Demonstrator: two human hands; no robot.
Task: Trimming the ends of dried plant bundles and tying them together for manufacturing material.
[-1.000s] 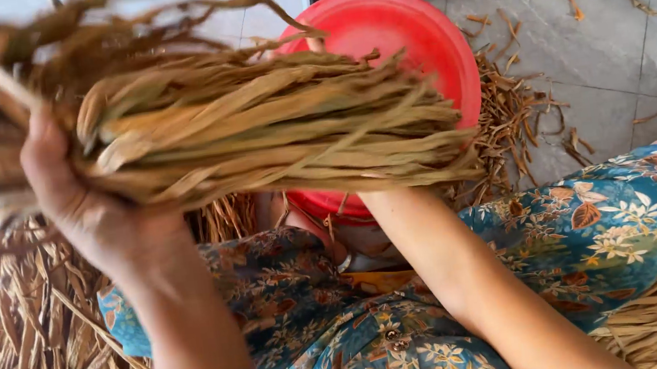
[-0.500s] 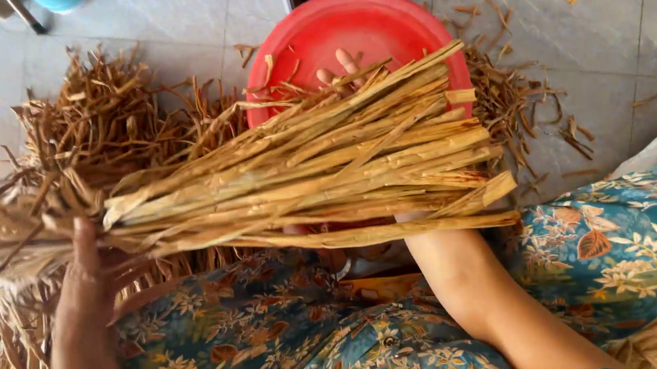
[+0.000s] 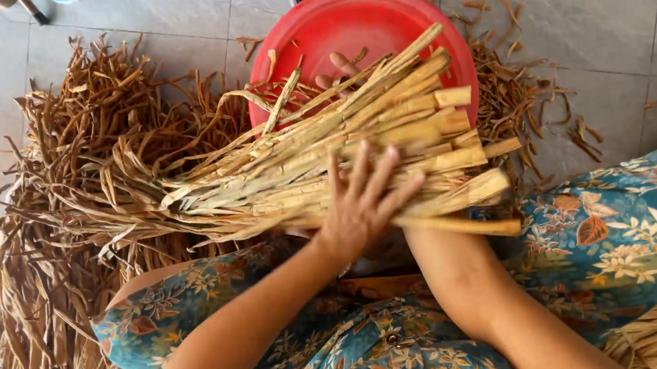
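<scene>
- Nearest: our lap in blue floral fabric (image 3: 614, 234), both forearms reaching forward over it.
- Left hand (image 3: 360, 206) fingers spread, palm flat on top of the bundle of dried strips (image 3: 326, 160).
- Right hand (image 3: 340, 68) is under the bundle; only fingertips show past the far edge, grip we can't tell.
- Bundle's long axis runs left-right, cut ends right, frayed ends left.
- Beyond: red basin (image 3: 360, 24) directly behind the bundle; loose pile of strips (image 3: 71, 172) left; tiled floor (image 3: 608, 37).
</scene>
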